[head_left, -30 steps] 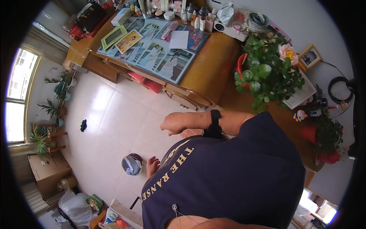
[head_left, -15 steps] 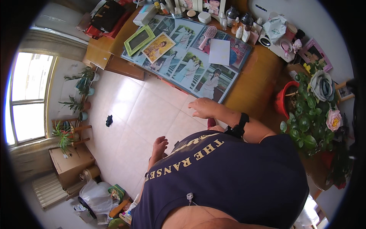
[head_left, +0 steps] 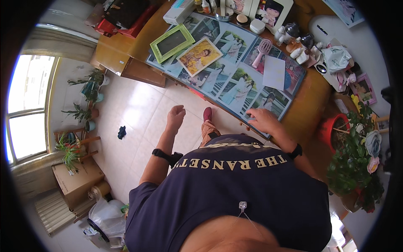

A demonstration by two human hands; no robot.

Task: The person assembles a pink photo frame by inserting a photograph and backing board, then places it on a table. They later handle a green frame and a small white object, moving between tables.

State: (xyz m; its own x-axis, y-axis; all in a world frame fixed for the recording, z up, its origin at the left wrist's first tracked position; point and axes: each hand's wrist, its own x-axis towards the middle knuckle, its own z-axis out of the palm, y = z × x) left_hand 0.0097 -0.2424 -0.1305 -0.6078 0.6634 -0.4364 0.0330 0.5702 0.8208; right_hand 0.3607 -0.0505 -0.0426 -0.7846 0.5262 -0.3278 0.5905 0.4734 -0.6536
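My left hand (head_left: pixel 176 116) hangs over the floor in front of the desk, fingers loosely bent, with nothing seen in it. At the desk's near edge is my right hand (head_left: pixel 267 122), fingers apart and holding nothing; whether it touches the desk top I cannot tell. Just beyond it lie large photo prints (head_left: pixel 268 101) and a white sheet of paper (head_left: pixel 274 73). A pink hairbrush (head_left: pixel 263 51) rests left of the sheet. Farther left, a yellow photo print (head_left: pixel 199 56) lies beside a green picture frame (head_left: pixel 172 43) with a dark inside.
Bottles (head_left: pixel 291 31), a round white jar (head_left: pixel 257 26) and standing photo frames (head_left: pixel 270 13) line the desk's back. A red pot (head_left: pixel 329 131) with a leafy plant stands at right. Potted plants (head_left: pixel 89 94) and a cardboard box (head_left: pixel 77 178) are at left. A dark cloth-like item (head_left: pixel 121 132) lies on the floor.
My body has turned and come closer to the desk. My left hand and forearm have come forward and show more fully; my right hand has moved right, along the desk edge. Nothing was picked up.
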